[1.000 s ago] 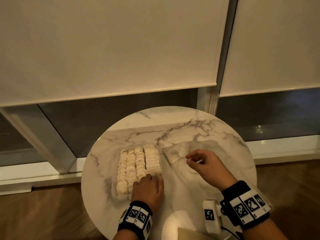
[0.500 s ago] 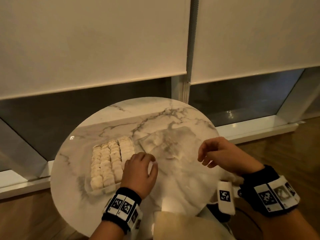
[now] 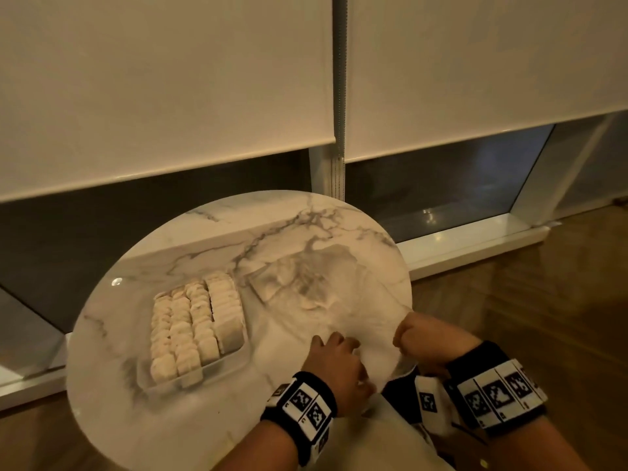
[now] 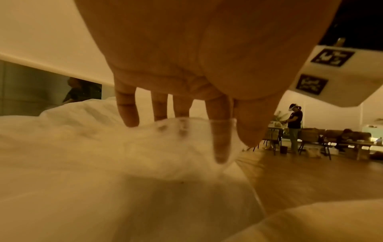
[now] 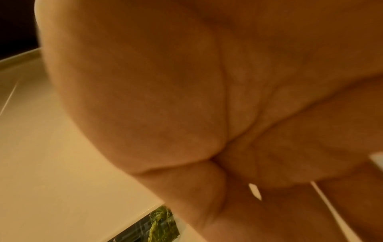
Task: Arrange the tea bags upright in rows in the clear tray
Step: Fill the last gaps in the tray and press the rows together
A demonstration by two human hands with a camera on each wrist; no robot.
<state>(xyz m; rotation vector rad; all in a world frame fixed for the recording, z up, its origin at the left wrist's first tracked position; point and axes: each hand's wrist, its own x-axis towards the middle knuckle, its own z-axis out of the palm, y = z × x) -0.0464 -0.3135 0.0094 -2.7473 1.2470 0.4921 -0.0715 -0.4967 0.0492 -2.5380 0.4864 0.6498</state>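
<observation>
on the round marble desk, left of centre, the clear tray holds the tea bags standing upright in four close rows. right of it lies a clear plastic bag. left hand pinches the bag's near edge, fingers straight down; right hand is curled at the desk's right rim, whether it holds anything i cannot tell.

Tray blocking table's left; crinkled plastic bag covering the right; near-left and far strips staying open.
</observation>
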